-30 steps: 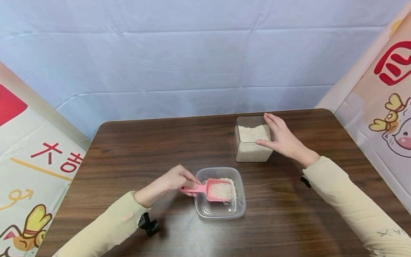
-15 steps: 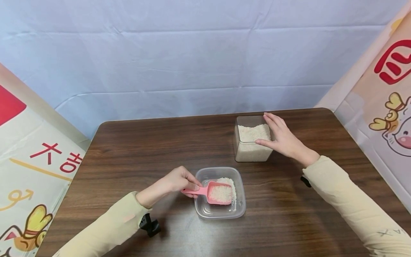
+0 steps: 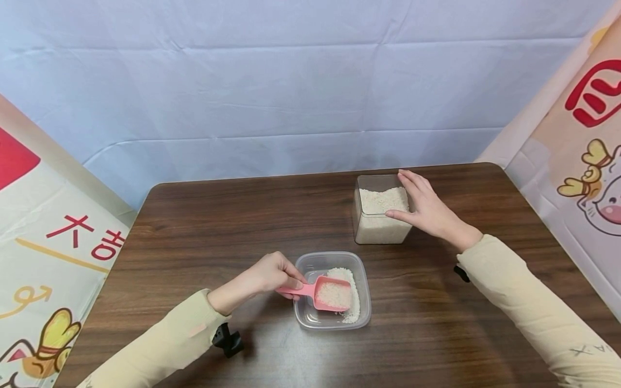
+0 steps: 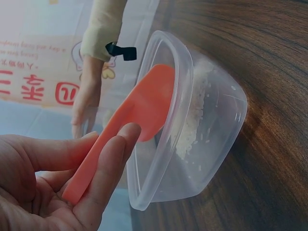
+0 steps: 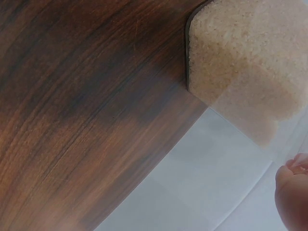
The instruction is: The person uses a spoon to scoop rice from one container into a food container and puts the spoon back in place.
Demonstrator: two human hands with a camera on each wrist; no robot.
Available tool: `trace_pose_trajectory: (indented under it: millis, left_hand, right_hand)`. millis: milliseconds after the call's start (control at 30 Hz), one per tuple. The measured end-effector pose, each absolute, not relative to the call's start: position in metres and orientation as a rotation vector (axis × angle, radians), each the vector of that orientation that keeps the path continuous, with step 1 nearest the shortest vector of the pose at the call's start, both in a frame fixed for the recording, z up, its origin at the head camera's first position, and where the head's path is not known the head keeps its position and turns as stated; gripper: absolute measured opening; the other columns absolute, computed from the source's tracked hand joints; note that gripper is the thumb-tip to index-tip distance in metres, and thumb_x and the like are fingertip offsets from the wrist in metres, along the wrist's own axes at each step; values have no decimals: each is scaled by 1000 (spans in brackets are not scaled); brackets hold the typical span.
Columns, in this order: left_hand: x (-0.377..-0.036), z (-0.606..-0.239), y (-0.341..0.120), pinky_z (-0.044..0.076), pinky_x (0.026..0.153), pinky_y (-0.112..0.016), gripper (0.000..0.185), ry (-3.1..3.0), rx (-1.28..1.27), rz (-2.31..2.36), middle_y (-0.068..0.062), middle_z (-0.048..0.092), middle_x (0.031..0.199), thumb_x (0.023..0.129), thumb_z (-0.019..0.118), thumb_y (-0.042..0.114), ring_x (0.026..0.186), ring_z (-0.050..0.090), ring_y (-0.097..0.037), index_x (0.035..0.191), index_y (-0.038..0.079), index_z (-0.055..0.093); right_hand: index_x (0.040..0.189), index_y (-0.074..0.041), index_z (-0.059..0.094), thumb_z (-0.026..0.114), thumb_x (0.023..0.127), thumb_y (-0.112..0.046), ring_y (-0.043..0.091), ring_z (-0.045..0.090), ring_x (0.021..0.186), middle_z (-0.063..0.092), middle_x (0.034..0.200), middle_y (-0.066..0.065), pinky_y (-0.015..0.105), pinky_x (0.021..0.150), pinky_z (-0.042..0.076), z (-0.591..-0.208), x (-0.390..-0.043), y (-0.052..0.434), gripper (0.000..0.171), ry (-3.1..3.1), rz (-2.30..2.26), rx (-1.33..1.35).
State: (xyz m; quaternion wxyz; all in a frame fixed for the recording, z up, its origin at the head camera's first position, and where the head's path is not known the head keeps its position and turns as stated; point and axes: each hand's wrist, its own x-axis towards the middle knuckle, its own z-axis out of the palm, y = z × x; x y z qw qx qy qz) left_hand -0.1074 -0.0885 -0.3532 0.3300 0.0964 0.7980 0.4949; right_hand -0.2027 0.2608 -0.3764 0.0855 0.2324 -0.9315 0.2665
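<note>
Head view: the left hand [image 3: 269, 275] hides part of the handle of the pink scoop [image 3: 308, 289], whose bowl masks some of the rice heap [image 3: 356, 304]. The right hand [image 3: 429, 213] covers the canister's [image 3: 383, 231] 3 o'clock side. The frame crops the left sleeve [image 3: 160, 334] at 8 o'clock, the right sleeve [image 3: 524, 307] at 4. Left wrist view: the bowl's underside conceals its load. Right wrist view: canister and hand are cut off at 2 and 4 o'clock.

dark wood-grain table [image 3: 233, 215] | pale creased backdrop [image 3: 291, 91] behind it | red-lettered left banner [image 3: 48, 264] | cartoon-printed right banner [image 3: 577, 156]
</note>
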Motion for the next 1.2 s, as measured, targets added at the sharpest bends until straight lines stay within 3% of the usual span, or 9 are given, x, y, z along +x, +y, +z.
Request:
trace_pose_trajectory:
  millis: [933,1200]
  left_hand:
    - [-105,-346,-86,58,55,-33,11,2247,388,1180,-10,67,68,77,62,-7,57,66,-22,81,-5,72]
    - [-104,-341,-84,56,50,-25,12,2373,484,1048,-4,68,65,76,63,-4,52,64,-13,78,1,74]
  right_hand:
    - [140,7,24,70,77,-41,35,17,133,24,144,20,53,107,21,-378,-202,261,91,-2780,807,688]
    - [139,8,25,71,76,-40,35,17,133,23,145,18,53,106,23,-378,-203,261,92,-2787,797,687]
